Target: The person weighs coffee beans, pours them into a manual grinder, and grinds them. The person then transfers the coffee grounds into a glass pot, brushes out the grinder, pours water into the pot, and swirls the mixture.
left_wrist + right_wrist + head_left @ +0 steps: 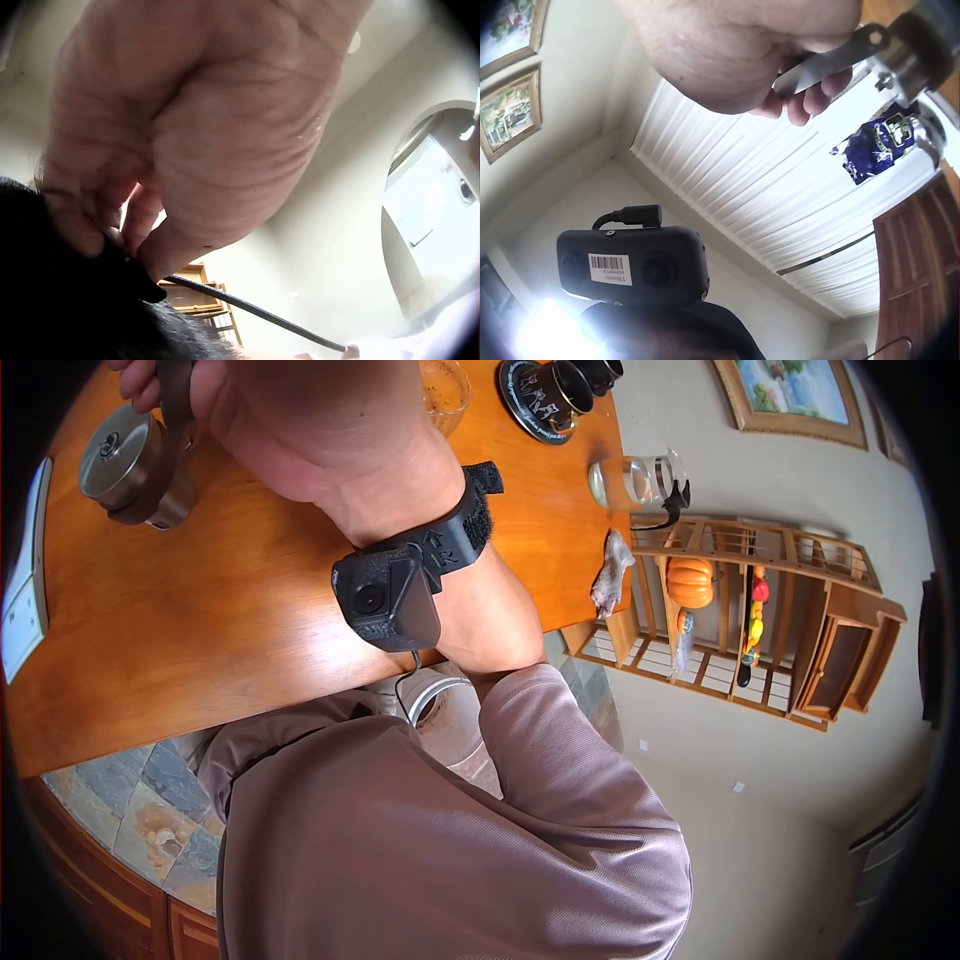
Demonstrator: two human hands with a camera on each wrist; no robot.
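Note:
My right hand (330,430) reaches over the wooden table and grips a flat metal crank handle (829,67) with a hole near its end. Beside that hand is a steel hand coffee grinder (165,495) with a brown band and a small nut on its lid (112,448). In the right wrist view the handle's holed end overlaps the grinder. My left hand (202,127) is outside the head view. Its thumb and fingers pinch a black, soft-looking piece (142,281), whose kind I cannot tell. A thin dark cable (255,309) runs beside it.
On the table (230,630) are an amber glass bowl (455,400), a black mug (565,385) on a saucer, a glass carafe (640,480) and a crumpled cloth (612,572). A blue bag (877,146) lies beyond the grinder. Below the table edge stands a whitish bin (455,725).

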